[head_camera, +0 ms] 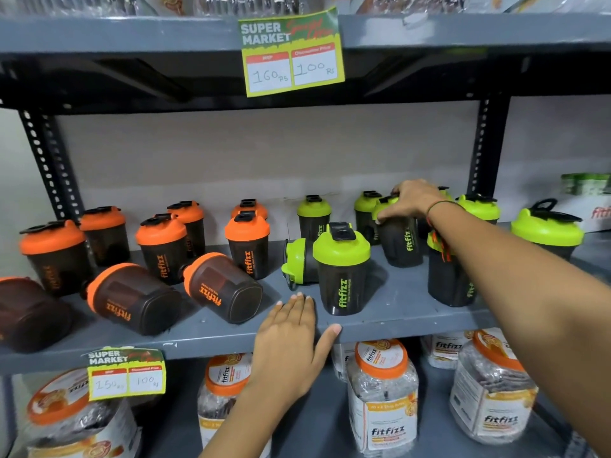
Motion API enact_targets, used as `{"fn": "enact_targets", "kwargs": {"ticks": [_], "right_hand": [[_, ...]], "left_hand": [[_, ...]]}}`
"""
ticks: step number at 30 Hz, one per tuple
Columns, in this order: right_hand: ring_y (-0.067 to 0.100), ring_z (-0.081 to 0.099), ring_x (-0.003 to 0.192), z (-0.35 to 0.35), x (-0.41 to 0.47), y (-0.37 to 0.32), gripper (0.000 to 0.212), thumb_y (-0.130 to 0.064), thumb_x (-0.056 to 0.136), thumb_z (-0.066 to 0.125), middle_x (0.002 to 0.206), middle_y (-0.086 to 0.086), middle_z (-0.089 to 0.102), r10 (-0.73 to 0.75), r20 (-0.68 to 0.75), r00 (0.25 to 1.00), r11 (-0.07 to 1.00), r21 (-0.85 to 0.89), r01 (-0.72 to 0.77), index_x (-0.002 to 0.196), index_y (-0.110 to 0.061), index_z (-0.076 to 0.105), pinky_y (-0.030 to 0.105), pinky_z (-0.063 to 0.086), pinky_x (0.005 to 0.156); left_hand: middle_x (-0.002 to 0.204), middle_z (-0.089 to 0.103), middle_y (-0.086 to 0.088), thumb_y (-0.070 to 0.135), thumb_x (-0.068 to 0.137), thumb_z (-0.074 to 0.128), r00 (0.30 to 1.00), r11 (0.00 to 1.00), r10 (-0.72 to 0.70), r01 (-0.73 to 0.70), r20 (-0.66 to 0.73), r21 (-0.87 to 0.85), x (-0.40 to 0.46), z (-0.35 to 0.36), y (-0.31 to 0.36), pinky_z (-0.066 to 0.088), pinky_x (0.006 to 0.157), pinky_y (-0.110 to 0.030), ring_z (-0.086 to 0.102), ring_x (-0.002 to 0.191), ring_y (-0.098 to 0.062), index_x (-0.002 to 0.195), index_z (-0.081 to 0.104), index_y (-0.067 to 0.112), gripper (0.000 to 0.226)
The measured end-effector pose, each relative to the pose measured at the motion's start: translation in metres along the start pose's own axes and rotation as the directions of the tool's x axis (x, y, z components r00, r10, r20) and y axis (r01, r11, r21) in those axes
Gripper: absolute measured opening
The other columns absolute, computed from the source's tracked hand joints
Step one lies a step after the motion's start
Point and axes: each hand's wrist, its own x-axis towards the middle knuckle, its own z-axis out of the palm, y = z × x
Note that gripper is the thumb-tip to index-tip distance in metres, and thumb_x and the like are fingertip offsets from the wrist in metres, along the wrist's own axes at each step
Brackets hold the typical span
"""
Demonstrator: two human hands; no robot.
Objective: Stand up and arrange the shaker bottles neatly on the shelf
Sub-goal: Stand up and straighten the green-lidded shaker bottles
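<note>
Orange-lidded shaker bottles (161,249): six upright, three toppled; right hand (411,201) grips green.

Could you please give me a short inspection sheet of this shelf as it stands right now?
Surface: grey metal shelf, bare at front centre.
Job's things: orange-lidded shakers mostly upright, three on their sides; green-lidded shakers upright, one lying down.
Clutter: price tags.
Grippers: left hand flat on shelf edge; right hand gripping a green-lidded shaker.
Cables: nothing seen.
Surroundings: jars on the shelf below.
</note>
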Motion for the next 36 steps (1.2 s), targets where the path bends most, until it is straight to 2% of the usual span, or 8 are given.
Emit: {"fn": "enact_targets", "kwargs": {"ticks": [5, 10, 12, 17, 27, 30, 33, 36], "right_hand": [[0.037, 0.054, 0.121, 0.007, 0.001, -0.006, 0.074, -0.063, 0.068, 0.073, 0.127, 0.016, 0.06, 0.046, -0.025, 0.999, 0.997, -0.059, -0.048, 0.121, -0.012, 0.064, 0.039, 0.049, 0.094], [0.037, 0.058, 0.117, 0.017, 0.003, -0.013, 0.064, -0.056, 0.073, 0.073, 0.123, 0.015, 0.062, 0.041, -0.079, 0.996, 0.992, -0.115, -0.05, 0.119, -0.012, 0.064, 0.036, 0.048, 0.083], [0.037, 0.058, 0.116, 0.017, 0.002, -0.016, 0.066, -0.057, 0.072, 0.074, 0.122, 0.015, 0.063, 0.02, -0.092, 0.996, 0.987, -0.154, -0.034, 0.12, -0.013, 0.064, 0.036, 0.048, 0.081], [0.037, 0.057, 0.12, 0.01, -0.005, -0.02, 0.08, -0.064, 0.065, 0.079, 0.129, 0.014, 0.061, 0.005, -0.076, 0.997, 0.975, -0.221, -0.021, 0.126, -0.014, 0.062, 0.04, 0.05, 0.089], [0.034, 0.057, 0.122, 0.005, -0.024, -0.021, 0.091, -0.059, 0.06, 0.086, 0.13, 0.013, 0.061, 0.07, -0.053, 0.996, 0.974, -0.213, -0.08, 0.129, -0.011, 0.052, 0.039, 0.049, 0.089], [0.034, 0.056, 0.124, 0.005, -0.028, -0.02, 0.094, -0.061, 0.06, 0.085, 0.131, 0.012, 0.061, 0.072, -0.054, 0.996, 0.968, -0.238, -0.083, 0.132, -0.011, 0.05, 0.039, 0.049, 0.09], [0.031, 0.056, 0.124, 0.0, -0.031, -0.022, 0.096, -0.07, 0.057, 0.08, 0.129, 0.009, 0.062, 0.059, -0.066, 0.996, 0.952, -0.298, -0.076, 0.131, -0.015, 0.052, 0.037, 0.047, 0.082], [0.032, 0.059, 0.118, -0.014, -0.033, -0.032, 0.092, -0.079, 0.059, 0.071, 0.124, 0.008, 0.065, -0.009, -0.151, 0.988, 0.937, -0.348, -0.045, 0.126, -0.018, 0.056, 0.037, 0.047, 0.079]], "left_hand": [[0.149, 0.04, -0.005, 0.067, 0.091, 0.004, 1.0, 1.0, 0.007, -0.007, -0.011, -0.002, 0.001, 0.001, 0.0, 0.013, 0.116, -0.031, 0.031, 0.139, -0.015, 0.145, 0.037, 0.014, 0.082], [0.148, 0.041, -0.006, 0.068, 0.092, 0.005, 1.0, 1.0, 0.001, -0.001, -0.014, -0.022, 0.001, 0.002, 0.0, 0.015, 0.116, -0.032, 0.034, 0.138, -0.016, 0.144, 0.038, 0.013, 0.083], [0.147, 0.043, -0.007, 0.067, 0.092, 0.006, 1.0, 1.0, 0.003, -0.003, -0.013, -0.029, 0.002, 0.001, -0.001, 0.017, 0.116, -0.033, 0.036, 0.137, -0.017, 0.143, 0.04, 0.012, 0.082], [0.145, 0.046, -0.008, 0.066, 0.093, 0.01, 1.0, 1.0, 0.004, -0.004, -0.018, -0.025, 0.001, 0.001, -0.001, 0.02, 0.115, -0.034, 0.039, 0.135, -0.018, 0.141, 0.043, 0.011, 0.08], [0.149, 0.04, -0.008, 0.065, 0.093, 0.008, 1.0, 1.0, 0.021, -0.021, -0.017, 0.01, 0.001, 0.0, 0.0, 0.015, 0.116, -0.033, 0.032, 0.139, -0.017, 0.145, 0.036, 0.011, 0.08], [0.149, 0.04, -0.008, 0.065, 0.093, 0.008, 1.0, 1.0, 0.02, -0.02, -0.013, 0.009, 0.001, -0.001, 0.0, 0.015, 0.116, -0.033, 0.032, 0.139, -0.017, 0.145, 0.036, 0.011, 0.08], [0.149, 0.04, -0.009, 0.065, 0.093, 0.007, 1.0, 1.0, 0.021, -0.021, -0.008, 0.007, 0.001, -0.001, 0.0, 0.015, 0.116, -0.034, 0.032, 0.139, -0.018, 0.145, 0.036, 0.01, 0.08], [0.148, 0.041, -0.01, 0.065, 0.093, 0.007, 1.0, 1.0, 0.023, -0.023, -0.008, 0.004, 0.001, -0.002, 0.0, 0.016, 0.116, -0.034, 0.033, 0.139, -0.019, 0.144, 0.036, 0.009, 0.081]]}}
